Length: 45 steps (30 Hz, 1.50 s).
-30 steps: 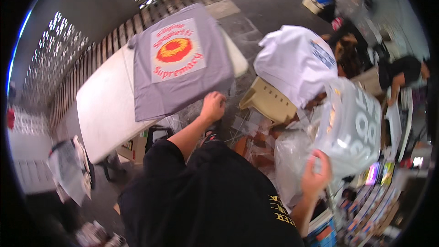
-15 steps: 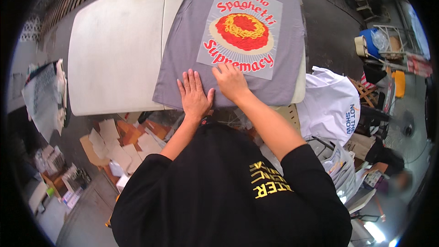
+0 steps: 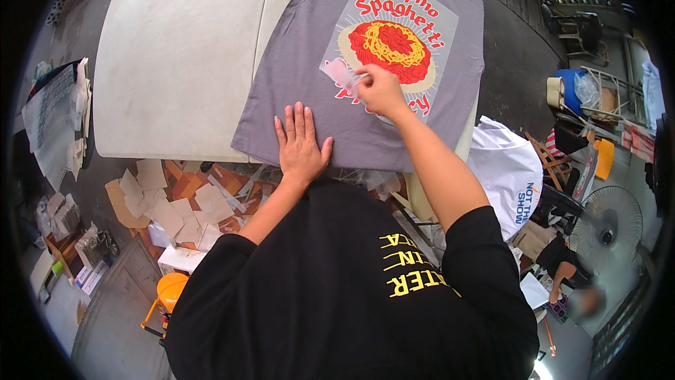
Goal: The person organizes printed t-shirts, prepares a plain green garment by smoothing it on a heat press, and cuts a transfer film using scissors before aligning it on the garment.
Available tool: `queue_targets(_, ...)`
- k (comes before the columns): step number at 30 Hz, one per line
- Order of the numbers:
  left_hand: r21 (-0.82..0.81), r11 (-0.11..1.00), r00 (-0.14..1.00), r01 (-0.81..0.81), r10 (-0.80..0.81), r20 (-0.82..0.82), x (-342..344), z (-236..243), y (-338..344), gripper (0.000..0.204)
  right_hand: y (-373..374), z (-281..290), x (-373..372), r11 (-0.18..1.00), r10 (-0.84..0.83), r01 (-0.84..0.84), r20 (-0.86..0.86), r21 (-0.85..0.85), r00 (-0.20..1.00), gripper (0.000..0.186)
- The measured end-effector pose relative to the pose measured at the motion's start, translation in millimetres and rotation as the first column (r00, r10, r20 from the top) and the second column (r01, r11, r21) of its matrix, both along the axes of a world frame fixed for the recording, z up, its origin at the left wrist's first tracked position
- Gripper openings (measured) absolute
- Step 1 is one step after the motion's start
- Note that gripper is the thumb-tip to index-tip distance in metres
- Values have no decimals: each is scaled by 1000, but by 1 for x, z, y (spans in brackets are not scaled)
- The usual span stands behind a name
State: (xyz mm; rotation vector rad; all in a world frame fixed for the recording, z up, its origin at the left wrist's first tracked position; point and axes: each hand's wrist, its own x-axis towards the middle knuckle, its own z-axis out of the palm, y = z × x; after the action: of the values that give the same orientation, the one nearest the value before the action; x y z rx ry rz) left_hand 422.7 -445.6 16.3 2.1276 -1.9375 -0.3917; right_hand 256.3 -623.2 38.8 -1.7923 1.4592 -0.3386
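Right hand point(image 3: 381, 92) pinching film point(image 3: 339, 72), seemingly clear, left hand point(image 3: 302, 153) on shirt point(image 3: 297, 78)

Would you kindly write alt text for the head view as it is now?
A person's right hand pinches the turned-up corner of a clear film covering a colourful food print on a grey T-shirt spread on a white table. The left hand lies flat on the T-shirt.

L grip point(image 3: 304, 151) palm down, flat, fingers point(image 3: 299, 121) fwd & slightly apart, thumb out to R; L forearm point(image 3: 274, 210) angled fwd & in. R grip point(image 3: 382, 92) farther fwd, fingertips pinched tog., R forearm point(image 3: 437, 165) slanting fwd-L.
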Motion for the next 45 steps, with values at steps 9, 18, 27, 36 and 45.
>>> queue_targets(9, 34, 999, 1000, -12, 12, -2, -2, 2, 0, 85, -110, 13, -172, 731, -673, 681, 125, -31, 729, 28)
queue_targets(18, 47, 997, 997, 66, -65, -34, -3, 28, -33, 77, -49, 178, -514, -87, -803, 969, 592, -230, 68, 33)
queue_targets(27, -220, 808, 836, 546, -542, 82, -125, -1, -226, 70, 347, 109, -456, -90, -948, 995, 310, -44, -72, 11)
queue_targets(36, -49, 771, 719, 635, -567, 402, -130, -46, -207, 74, 706, 4, -40, -776, -201, 352, 323, 523, -925, 21)
queue_targets(45, 95, 781, 606, 617, -549, 575, -168, -20, -208, 71, 769, -108, 92, -654, 659, -173, 442, 737, -609, 34)
